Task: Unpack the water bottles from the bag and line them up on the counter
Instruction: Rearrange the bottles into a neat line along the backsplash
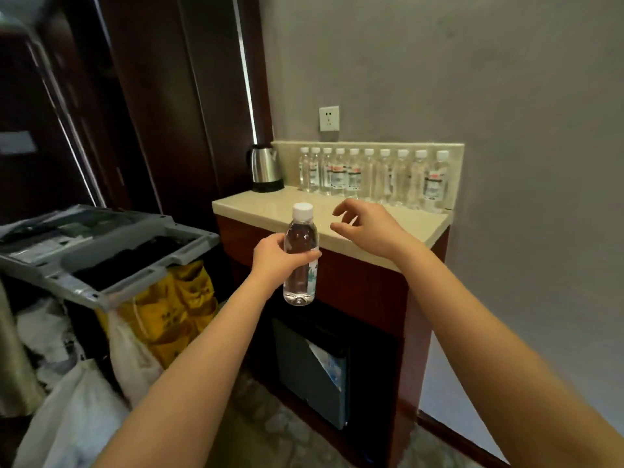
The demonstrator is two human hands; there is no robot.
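My left hand (275, 258) grips a clear water bottle (301, 255) with a white cap, upright in the air just in front of the counter's front edge. My right hand (363, 224) hovers over the beige counter (277, 206) to the bottle's right, fingers loosely curled and holding nothing. Several water bottles (371, 177) stand in a row against the counter's back wall. Low at the left hangs a white plastic bag (67, 423); I cannot see what is in it.
A steel kettle (265, 168) stands at the counter's back left corner. A grey housekeeping cart (101, 251) with a yellow bag (175, 315) is at the left. Below the counter is a dark minibar (314, 369). A wall socket (329, 118) sits above the bottles.
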